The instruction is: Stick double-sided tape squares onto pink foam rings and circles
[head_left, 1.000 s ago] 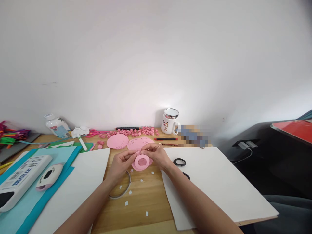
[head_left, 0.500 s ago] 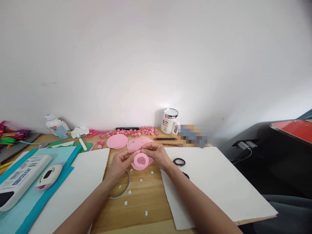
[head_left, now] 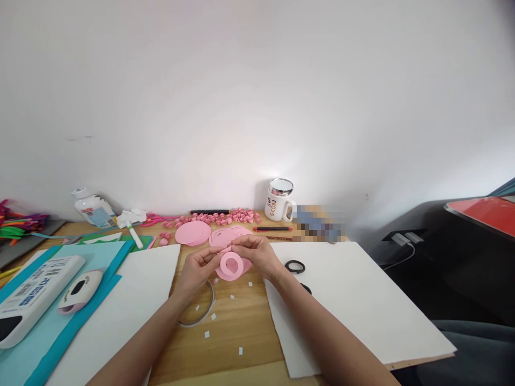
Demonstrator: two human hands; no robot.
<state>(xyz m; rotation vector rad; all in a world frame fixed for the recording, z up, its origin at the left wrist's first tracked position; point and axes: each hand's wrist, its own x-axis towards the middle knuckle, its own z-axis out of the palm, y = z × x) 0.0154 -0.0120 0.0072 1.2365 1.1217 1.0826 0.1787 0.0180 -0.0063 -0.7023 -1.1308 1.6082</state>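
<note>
My left hand [head_left: 200,269] and my right hand [head_left: 256,256] meet over the middle of the table, fingertips pinched together on a pink paper strip. The strip [head_left: 238,272] hangs below the fingers as a curled ring or spiral with a hole in it. Behind it lie more pink paper pieces, partly covered by my hands. A roll of tape [head_left: 212,305] lies flat below my left wrist. Several small white squares [head_left: 213,317] are scattered on the wood. The black handles of scissors [head_left: 295,266] show beside my right wrist, the rest hidden under the forearm.
Pink paper circles [head_left: 193,233] and several small pink rolled pieces [head_left: 243,215] lie at the back. A white mug [head_left: 277,206] stands by the wall. White sheets [head_left: 362,300] flank the work area; a white bottle [head_left: 94,208] and a pink-white device [head_left: 80,291] are left.
The pink strip's ring has turned slightly, and its hole has changed shape. Both hands keep their pinch in nearly the same place.
</note>
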